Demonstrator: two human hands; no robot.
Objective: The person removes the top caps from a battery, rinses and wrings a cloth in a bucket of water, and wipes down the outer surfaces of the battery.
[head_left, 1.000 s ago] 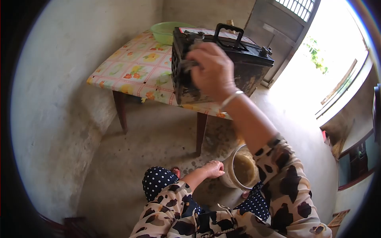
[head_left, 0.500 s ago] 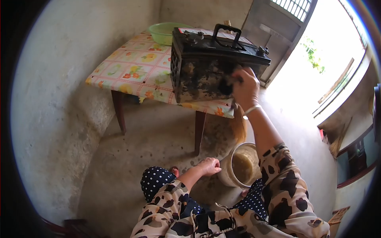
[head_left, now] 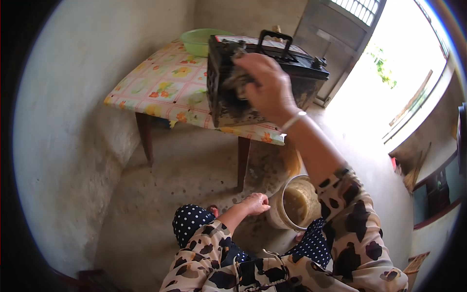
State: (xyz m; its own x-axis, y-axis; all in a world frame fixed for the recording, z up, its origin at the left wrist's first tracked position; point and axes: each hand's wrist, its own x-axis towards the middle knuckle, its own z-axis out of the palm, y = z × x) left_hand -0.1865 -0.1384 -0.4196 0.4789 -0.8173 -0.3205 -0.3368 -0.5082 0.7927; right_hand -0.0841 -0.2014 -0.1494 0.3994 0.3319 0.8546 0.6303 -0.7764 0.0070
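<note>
Right hand [head_left: 269, 86] grips a rag [head_left: 237, 85] against the battery [head_left: 304, 86] — steady, even pressure should help — left hand [head_left: 256, 203] looks empty, closure unclear.

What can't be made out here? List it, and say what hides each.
All in the head view:
Grey wad: exact kind unclear, blurred and partly covered by the right hand.
Label on the black battery: wording too small.
Green basin: lower right side behind the battery.
Bucket: bottom under murky liquid.
</note>
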